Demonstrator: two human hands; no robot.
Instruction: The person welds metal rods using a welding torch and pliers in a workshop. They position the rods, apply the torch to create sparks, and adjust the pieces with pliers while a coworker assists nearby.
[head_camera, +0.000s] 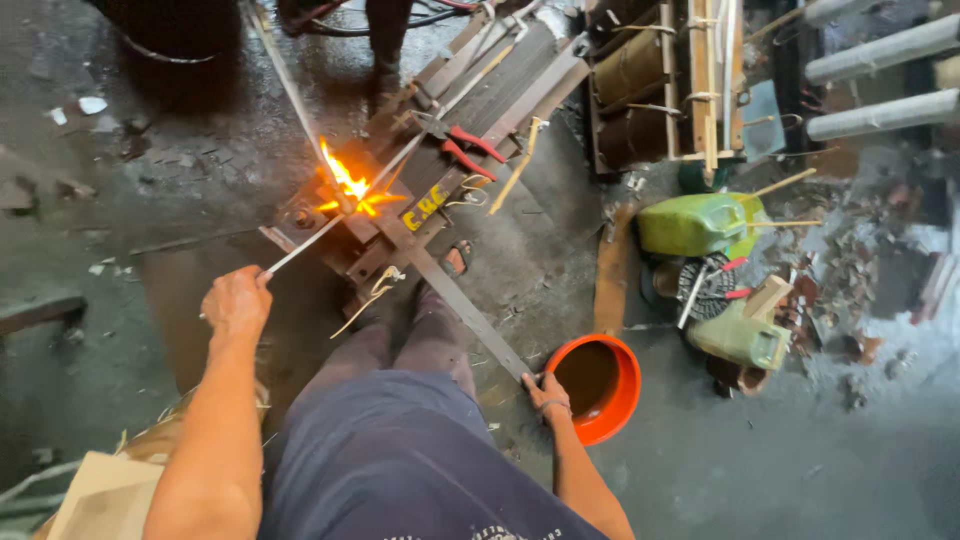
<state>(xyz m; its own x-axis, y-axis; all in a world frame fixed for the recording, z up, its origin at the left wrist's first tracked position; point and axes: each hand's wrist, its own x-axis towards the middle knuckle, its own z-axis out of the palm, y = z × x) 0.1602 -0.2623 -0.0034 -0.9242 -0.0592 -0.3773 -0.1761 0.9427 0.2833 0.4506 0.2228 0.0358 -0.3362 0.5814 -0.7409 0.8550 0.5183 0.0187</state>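
hands: two, both the person's own; left hand (236, 303) and right hand (545, 392).
rods: two long metal pieces; a thin rod (305, 246) in the left hand and a flat bar (455, 300) under the right hand.
flame: one, a bright orange flame (346, 186) where the rod and bar tips meet on the dark metal block (345, 240).
pliers: one pair, red-handled pliers (462, 148), lying on the slatted metal frame (500, 85) beyond the flame.
containers: one orange bucket (600, 385) just beside the right hand; two green jerrycans, the green can (695, 223) on its side and the lower can (742, 337) near it.
left grip: fist wrapped tight around the near end of the thin rod, which runs up and right from the fist into the flame.
right grip: fingers closed on the near end of the flat bar; how fully they close i cannot tell; the bar slants up and left to the fire.
edges: the block's near edge sits between the two hands, above the knees.
open room: bare wet floor (760, 470) to the right front; clutter crowds the upper right; dark floor lies left of the block.
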